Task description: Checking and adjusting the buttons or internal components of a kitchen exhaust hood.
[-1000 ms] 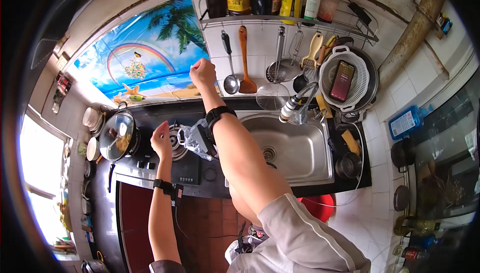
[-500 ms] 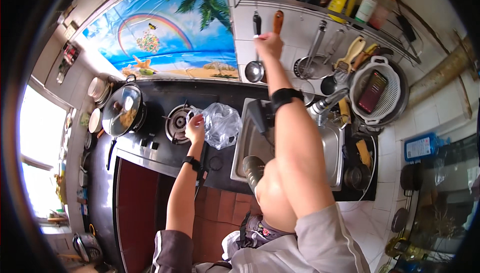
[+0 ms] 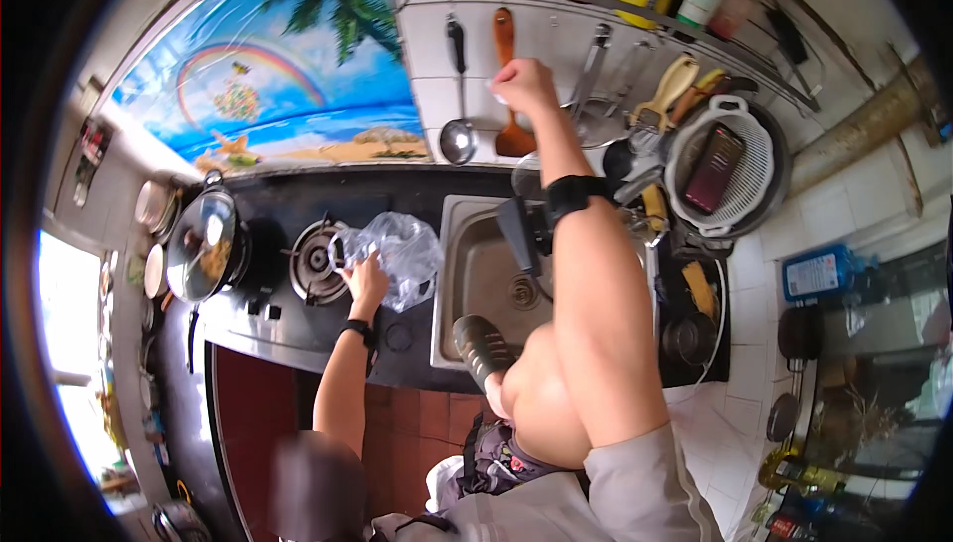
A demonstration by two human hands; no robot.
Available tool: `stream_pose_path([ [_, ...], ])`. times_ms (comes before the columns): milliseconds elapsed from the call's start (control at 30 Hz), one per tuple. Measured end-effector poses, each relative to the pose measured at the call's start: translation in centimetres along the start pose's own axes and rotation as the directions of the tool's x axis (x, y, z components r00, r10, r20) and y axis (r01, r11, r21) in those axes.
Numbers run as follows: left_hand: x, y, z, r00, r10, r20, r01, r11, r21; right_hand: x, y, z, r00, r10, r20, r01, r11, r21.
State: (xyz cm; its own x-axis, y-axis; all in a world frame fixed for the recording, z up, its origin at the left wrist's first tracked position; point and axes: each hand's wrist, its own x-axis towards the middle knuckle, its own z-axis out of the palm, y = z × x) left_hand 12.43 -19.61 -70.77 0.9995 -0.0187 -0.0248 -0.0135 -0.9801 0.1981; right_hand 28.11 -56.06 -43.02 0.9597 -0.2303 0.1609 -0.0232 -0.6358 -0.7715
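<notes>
My right hand (image 3: 526, 87) is raised to the tiled wall, in front of the brown spatula (image 3: 505, 38) hanging there. Its fingers are pinched, with a tiny whitish bit at the tips too small to name. A steel ladle (image 3: 459, 140) hangs just left of the spatula. Low on the counter, my left hand (image 3: 365, 284) has its fingers curled at the edge of a crumpled clear plastic bag (image 3: 409, 254). This bag lies between the gas burner (image 3: 320, 259) and the steel sink (image 3: 476, 244).
A lidded wok (image 3: 206, 244) sits at the left of the stove. More utensils hang right of my hand, beside a white colander (image 3: 730, 214) with a phone (image 3: 717, 167) in it. A shelf (image 3: 596, 1) with bottles runs above. My raised leg and shoe (image 3: 483, 345) are at the sink's front.
The whole view has shifted right. Against the wall, my right hand has moved right, away from the ladle, uncovering the spatula's blade. My left hand has come slightly nearer me, beside the bag.
</notes>
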Motion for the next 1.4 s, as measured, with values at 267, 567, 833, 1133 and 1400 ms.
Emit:
stream_pose_path([
  [267, -1.3, 2.5, -1.3, 0.999, -0.025, 0.023, 0.026, 0.998, -0.056, -1.0, -1.3, -0.4, 0.966, 0.083, 0.247, -0.045, 0.987, -0.155],
  [567, -1.1, 1.2, -1.3, 0.980, -0.153, -0.129, 0.115, 0.958, -0.261, -4.1, -6.6, -3.7, 0.605, 0.341, 0.719, 0.091, 0.868, -0.488],
  [833, -0.9, 1.3, -1.5, 0.981, -0.132, -0.141, 0.061, 0.906, -0.419, -12.7, -1.5, -12.5, 0.551, -0.235, 0.800, 0.406, 0.914, -0.012],
  [1133, 0.0, 0.8, -1.4, 0.979, -0.123, -0.162, 0.049, 0.915, -0.401, -21.2, 15.3, -23.0, 0.959, -0.211, -0.188, 0.197, 0.976, -0.091],
  [1400, -0.2, 0.9, -1.7, 0.983, -0.132, -0.127, 0.082, 0.937, -0.340, -18.1, 24.6, -24.8, 0.849, -0.185, -0.495, 0.099, 0.976, -0.195],
])
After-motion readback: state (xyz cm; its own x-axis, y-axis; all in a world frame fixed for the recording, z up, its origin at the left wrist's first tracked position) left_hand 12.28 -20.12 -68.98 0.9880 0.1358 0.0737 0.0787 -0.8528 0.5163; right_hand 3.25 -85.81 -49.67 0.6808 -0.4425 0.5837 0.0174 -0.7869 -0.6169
